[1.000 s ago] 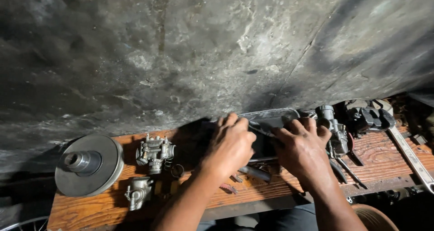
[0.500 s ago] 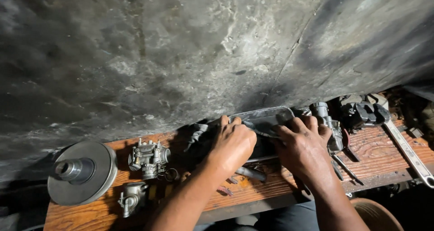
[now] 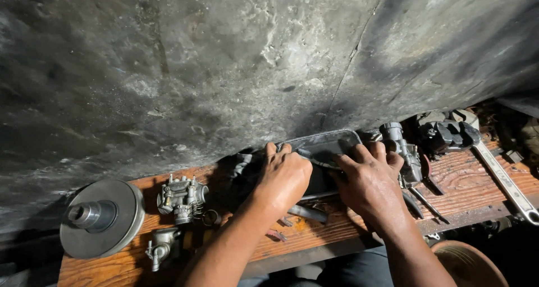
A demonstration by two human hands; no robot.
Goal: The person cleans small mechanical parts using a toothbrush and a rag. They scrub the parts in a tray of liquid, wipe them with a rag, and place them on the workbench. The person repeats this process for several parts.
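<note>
Both my hands rest on a dark flat pouch-like case (image 3: 325, 147) with a lighter rounded rim, lying on a wooden workbench (image 3: 466, 180) against a grimy wall. My left hand (image 3: 283, 177) grips its left edge with fingers curled over the rim. My right hand (image 3: 370, 177) presses on its right part, fingers bent at the rim. What lies under the palms is hidden.
At the left are a round metal pulley disc (image 3: 101, 217), a carburettor (image 3: 181, 197) and a smaller metal fitting (image 3: 160, 246). A grey metal part (image 3: 404, 149), dark clamps (image 3: 449, 134) and a long wrench (image 3: 505, 180) lie at the right. A round brown rim (image 3: 469, 264) sits below the bench edge.
The view has shifted slightly. Both hands stay on the case, having slid a little toward its upper rim; the left fingers now curl over the edge.
</note>
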